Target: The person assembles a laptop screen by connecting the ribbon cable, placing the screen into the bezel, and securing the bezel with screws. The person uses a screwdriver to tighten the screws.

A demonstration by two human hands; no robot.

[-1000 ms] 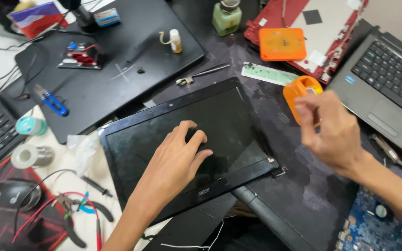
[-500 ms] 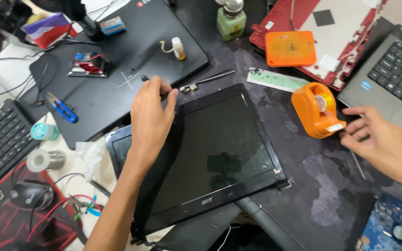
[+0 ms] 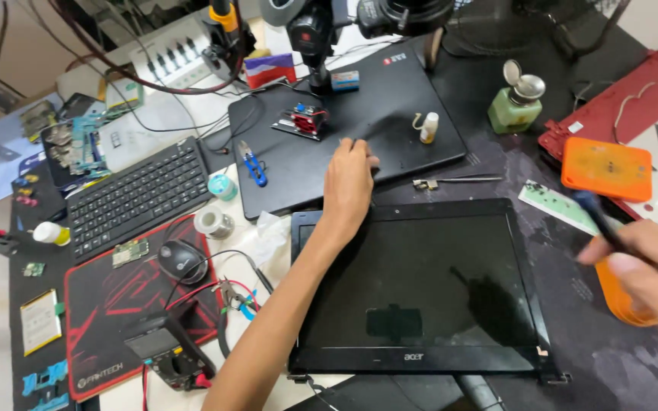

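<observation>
A detached black laptop screen panel point(image 3: 420, 289) lies flat in front of me. My left hand point(image 3: 348, 183) reaches past its top edge. The curled fingertips rest on a closed black laptop point(image 3: 375, 106) behind it, and whether they grip anything is hidden. A small white glue bottle point(image 3: 429, 127) stands just right of those fingers. My right hand point(image 3: 649, 278), blurred at the right edge, is closed on a thin dark tool point(image 3: 595, 217) that points up and left. An orange tape dispenser point(image 3: 618, 297) is partly hidden under that hand.
Tweezers point(image 3: 455, 181) lie by the panel's top edge. At the back right are a green pump bottle point(image 3: 517, 103), an orange box point(image 3: 607, 169) and a red laptop cover point(image 3: 634, 99). To the left are a keyboard point(image 3: 138, 198), a mouse point(image 3: 182, 260), blue cutters point(image 3: 253, 164), tape rolls point(image 3: 214, 223) and a multimeter point(image 3: 169, 354).
My left hand has moved from the screen panel up onto the closed black laptop. My right hand has left the tape dispenser's side and now holds a thin dark tool.
</observation>
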